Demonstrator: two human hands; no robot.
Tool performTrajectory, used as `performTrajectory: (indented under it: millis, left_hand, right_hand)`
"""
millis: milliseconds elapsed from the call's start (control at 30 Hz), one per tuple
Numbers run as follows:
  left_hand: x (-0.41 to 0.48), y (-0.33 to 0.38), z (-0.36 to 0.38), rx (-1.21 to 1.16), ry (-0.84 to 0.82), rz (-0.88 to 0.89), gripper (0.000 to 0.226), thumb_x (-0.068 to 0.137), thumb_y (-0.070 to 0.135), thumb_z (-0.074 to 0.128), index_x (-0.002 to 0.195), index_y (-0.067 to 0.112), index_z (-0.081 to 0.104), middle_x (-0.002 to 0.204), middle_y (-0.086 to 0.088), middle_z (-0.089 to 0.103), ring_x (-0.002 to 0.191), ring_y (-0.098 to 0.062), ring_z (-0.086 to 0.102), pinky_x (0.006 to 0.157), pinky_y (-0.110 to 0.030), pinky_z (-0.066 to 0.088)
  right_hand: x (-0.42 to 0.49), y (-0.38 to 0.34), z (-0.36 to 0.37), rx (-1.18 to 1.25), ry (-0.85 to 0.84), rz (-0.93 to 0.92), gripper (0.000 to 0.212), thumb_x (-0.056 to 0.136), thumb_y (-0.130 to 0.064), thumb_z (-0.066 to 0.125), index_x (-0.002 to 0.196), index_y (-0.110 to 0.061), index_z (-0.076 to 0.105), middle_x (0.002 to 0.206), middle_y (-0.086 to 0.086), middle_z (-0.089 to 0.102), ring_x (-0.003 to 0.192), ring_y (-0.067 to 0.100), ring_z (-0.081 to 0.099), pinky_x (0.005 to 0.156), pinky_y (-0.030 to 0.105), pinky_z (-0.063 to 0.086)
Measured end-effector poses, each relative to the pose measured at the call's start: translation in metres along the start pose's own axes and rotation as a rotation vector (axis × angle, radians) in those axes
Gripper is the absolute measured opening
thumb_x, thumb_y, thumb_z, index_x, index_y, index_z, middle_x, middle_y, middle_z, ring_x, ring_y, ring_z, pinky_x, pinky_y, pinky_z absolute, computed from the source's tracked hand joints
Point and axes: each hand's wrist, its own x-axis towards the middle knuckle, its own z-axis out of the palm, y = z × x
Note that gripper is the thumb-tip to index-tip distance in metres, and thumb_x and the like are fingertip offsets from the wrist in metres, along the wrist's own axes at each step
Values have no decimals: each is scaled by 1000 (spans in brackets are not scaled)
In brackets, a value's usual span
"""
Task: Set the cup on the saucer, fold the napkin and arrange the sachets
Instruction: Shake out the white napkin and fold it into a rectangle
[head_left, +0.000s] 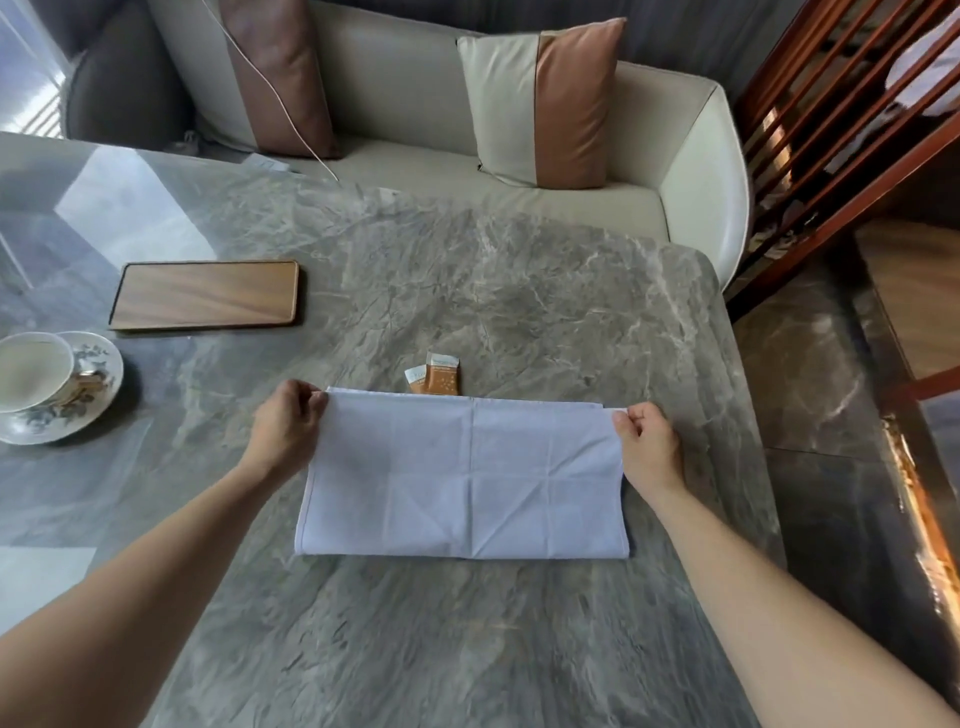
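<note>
A white napkin (462, 478) lies folded in half on the grey marble table (467, 270), its fold toward me. My left hand (288, 423) pinches its far left corner. My right hand (647, 444) pinches its far right corner. Just beyond the napkin's far edge stand two orange and white sachets (434, 376), their lower parts hidden behind the cloth. At the far left a white cup (28, 371) sits on a floral saucer (98, 358).
A wooden tray (205, 296) lies on the table at the back left. Behind the table stands a cream sofa (696, 171) with two cushions. At the right the table edge drops to a dark floor beside a wooden railing (831, 135).
</note>
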Motion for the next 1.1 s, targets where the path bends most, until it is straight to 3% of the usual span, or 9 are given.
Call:
performTrajectory:
  millis: [200,333,500,600,700,767,900,1000,1100]
  left_hand:
    - [17,-5,19,154,35,50,16,102,23,52,97,8,56,91,-21,65,87,-40,59,72,-43,45]
    - [23,-7,24,281,34,114,18,101,27,50,90,13,50,85,-17,63,77,-38,56,65,-41,39]
    - [24,-11,30,337,64,117,19,102,29,47,91,13,49,91,-19,62,84,-41,58,67,-41,38]
    - [17,-8,30,331,100,91,20,102,27,49,106,8,54,103,-23,62,94,-44,59,73,-46,44]
    - [-5,-2,35,382,244,208,42,99,24,54,131,-3,48,119,-30,53,110,-48,51,95,-56,42]
    - [-39,12,52,369,232,307,53,97,30,52,138,-2,46,131,-28,51,120,-45,48,101,-53,39]
    - [-109,41,111,384,-64,525,61,103,37,40,154,5,34,164,-16,28,154,-32,21,122,-46,22]
    - [-121,36,133,485,-159,441,62,106,41,17,160,12,15,169,-6,6,156,-22,-3,126,-42,1]
    - [-118,15,132,597,-176,456,64,105,45,16,161,15,9,170,-3,5,156,-20,-2,126,-48,3]
  right_hand:
    - [15,10,23,-96,22,1,19,100,-22,56,88,-8,53,77,9,62,73,33,57,66,39,43]
    - [20,14,32,-136,38,-17,22,102,-24,53,84,-12,46,78,12,61,74,35,55,65,37,39]
    - [19,11,40,-164,67,-5,21,101,-25,54,90,-6,52,87,18,64,81,39,58,71,45,46]
    - [7,3,40,-206,179,-19,19,97,-22,59,99,-4,56,101,21,60,95,41,56,81,48,45]
    - [-27,-6,51,-319,275,-185,25,93,-18,62,111,-3,58,112,22,56,105,40,51,92,49,41]
    - [-61,-18,72,-399,161,-311,37,92,-28,53,124,-10,55,128,14,55,117,34,48,94,45,37]
    - [-111,-36,118,-512,-117,-492,55,98,-30,39,151,-18,38,161,0,35,152,18,25,114,38,28]
    - [-118,-36,132,-611,-213,-436,61,101,-34,32,159,-19,21,167,-3,15,155,14,6,122,39,20]
    - [-120,-28,133,-687,-234,-446,65,101,-43,26,160,-22,11,169,-4,8,155,13,0,124,42,11]
